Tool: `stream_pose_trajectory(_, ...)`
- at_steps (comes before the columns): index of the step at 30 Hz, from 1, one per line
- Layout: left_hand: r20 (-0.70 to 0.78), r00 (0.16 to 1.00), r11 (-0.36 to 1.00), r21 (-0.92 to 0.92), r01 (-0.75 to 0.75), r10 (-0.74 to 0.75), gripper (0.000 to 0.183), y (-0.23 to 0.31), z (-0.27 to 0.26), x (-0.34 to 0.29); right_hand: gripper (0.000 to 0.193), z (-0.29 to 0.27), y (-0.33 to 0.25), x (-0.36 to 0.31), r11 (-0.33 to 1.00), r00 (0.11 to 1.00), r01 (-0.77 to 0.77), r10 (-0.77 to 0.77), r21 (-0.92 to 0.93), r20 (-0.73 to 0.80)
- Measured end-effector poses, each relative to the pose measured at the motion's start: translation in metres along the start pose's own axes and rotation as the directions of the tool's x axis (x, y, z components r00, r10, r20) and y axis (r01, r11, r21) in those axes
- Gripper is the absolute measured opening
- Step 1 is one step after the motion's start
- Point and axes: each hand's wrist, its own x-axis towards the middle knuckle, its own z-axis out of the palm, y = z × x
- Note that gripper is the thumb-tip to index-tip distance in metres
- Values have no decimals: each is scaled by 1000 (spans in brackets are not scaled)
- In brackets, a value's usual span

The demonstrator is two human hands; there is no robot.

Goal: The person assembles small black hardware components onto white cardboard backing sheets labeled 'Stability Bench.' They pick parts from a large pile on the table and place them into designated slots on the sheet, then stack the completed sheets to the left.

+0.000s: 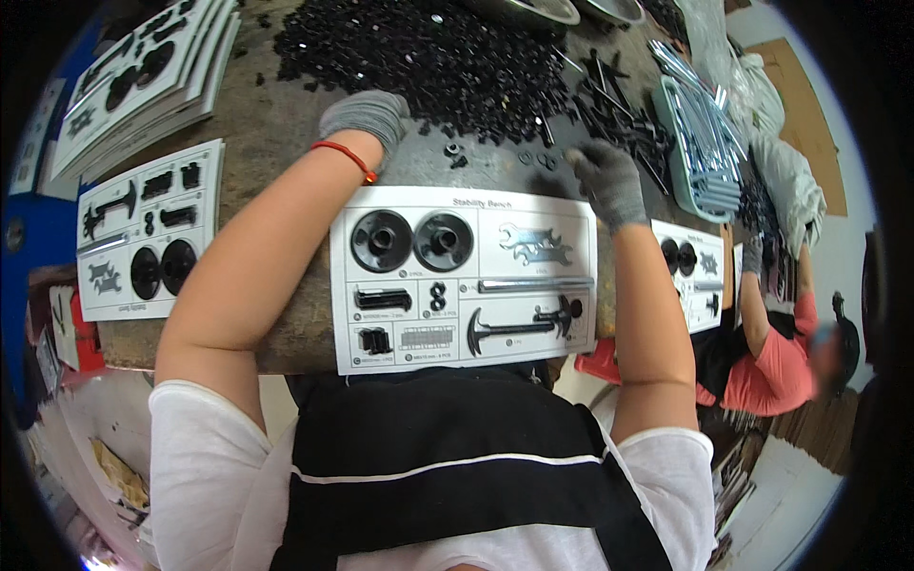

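Note:
My left hand (pixel 369 119), in a grey knitted glove, is curled at the near edge of a big heap of small black parts (pixel 447 62); its fingertips are mostly hidden. My right hand (pixel 607 181), gloved alike, has its fingers drawn together over the table beside a few dark rings (pixel 538 159). What either hand holds, if anything, does not show. Between my forearms lies a white card (pixel 464 281) with black round flanges, wrenches, a rod and bolts on it, printed or real I cannot tell. A nut (pixel 453 149) sits above the card.
Stacked white cards (pixel 143 86) and one single card (pixel 150 228) lie on the left. Beyond my right hand are black brackets (pixel 624 114) and a pale blue bin of metal rods (pixel 700 143). Another card (pixel 690 271) lies right, near a co-worker (pixel 776 357). Metal bowls (pixel 533 11) stand at the far edge.

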Motion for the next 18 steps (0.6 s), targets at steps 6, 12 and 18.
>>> stream_pose_trajectory(6, -86, 996, 954, -300, 11, -38, 28, -34, -17, -66, 14, 30, -3, -15, 958, 970, 198, -222, 206, 98)
stream_pose_trajectory(12, -277, 928, 873, -479, 93, -251, 16, -62, -4, -164, 34, 73, -68, 3, 958, 964, 209, -169, -194, 204)
stream_pose_trajectory(18, -421, 906, 873, -453, -179, -33, 12, -41, 22, -231, 13, 81, -80, -28, 872, 899, 437, -416, -221, 139)
